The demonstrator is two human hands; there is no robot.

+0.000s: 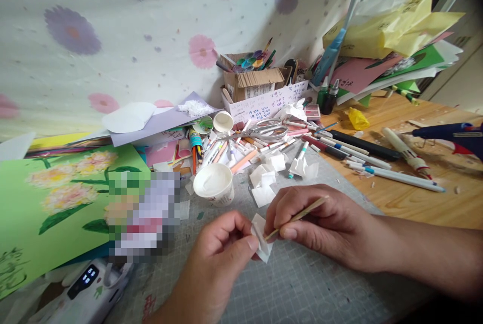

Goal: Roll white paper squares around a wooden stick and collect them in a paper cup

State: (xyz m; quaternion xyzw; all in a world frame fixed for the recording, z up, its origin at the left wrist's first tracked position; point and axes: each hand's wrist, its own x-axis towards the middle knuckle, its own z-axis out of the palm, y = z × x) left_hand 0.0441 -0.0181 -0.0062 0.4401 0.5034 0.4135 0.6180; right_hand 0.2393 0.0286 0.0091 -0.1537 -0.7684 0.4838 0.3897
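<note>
Between thumb and fingers, my left hand (230, 248) pinches a small piece of white tissue paper (263, 246) above the grey cutting mat (302, 291). A thin wooden stick (307, 212) is gripped in my right hand (320, 226), slanting down to the left. The stick's lower end touches or nearly touches the tissue. Just beyond my hands stands a white paper cup (214, 185) with white stuff inside. Crumpled white tissue pieces (263, 183) lie to the right of the cup.
Markers (392, 175), scissors (269, 131) and a blue glue gun (449, 135) lie behind and right. A green flower picture (86, 198) is at left, with a white device with a lit display (88, 284) below it. A cardboard box (252, 80) stands at the back.
</note>
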